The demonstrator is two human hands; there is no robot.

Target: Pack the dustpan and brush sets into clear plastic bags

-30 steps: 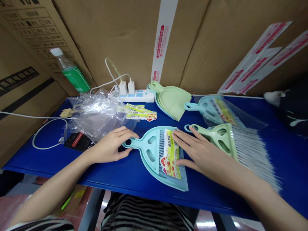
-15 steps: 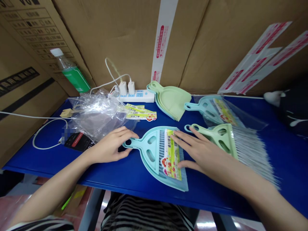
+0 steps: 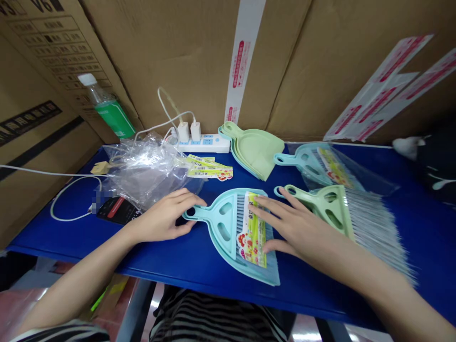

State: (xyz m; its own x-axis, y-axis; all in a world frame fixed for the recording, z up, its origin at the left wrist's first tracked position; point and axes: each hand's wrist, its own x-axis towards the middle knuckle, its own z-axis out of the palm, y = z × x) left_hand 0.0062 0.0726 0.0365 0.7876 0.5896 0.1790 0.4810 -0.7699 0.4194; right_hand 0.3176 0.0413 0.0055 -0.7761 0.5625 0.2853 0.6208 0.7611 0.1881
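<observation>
"One light-blue dustpan (image 3: 231,265) front and centre, so how far along is this?"

"Partway, at a guess. The light-blue hand brush (image 3: 213,219) is nested in it, handles lined up, and a printed label (image 3: 255,237) lies across the bristles. So pan, brush and label look matched up, but no bag shows around them."

"And the hands?"

"Left hand (image 3: 166,216) has thumb and fingers closed on the ring end of the handles. Right hand (image 3: 301,228) is open, fingers spread, tips at the label. Can't tell how hard it's pressing, if at all. The whole set lies flat on the blue bench (image 3: 171,266), near the front edge."

"Anything finished?"

"One, by the look of it: the blue set (image 3: 307,162) back right is in a clear bag (image 3: 379,179), label apparently inside too. Still loose: a green hand brush (image 3: 329,206) partly behind the right arm, with a blue ring poking out by its handle, so maybe another brush underneath. Then there are stacked dustpans (image 3: 258,147) at the back, green on top, plus spare labels (image 3: 210,170) beside a heap of clear plastic (image 3: 140,166)."
</observation>
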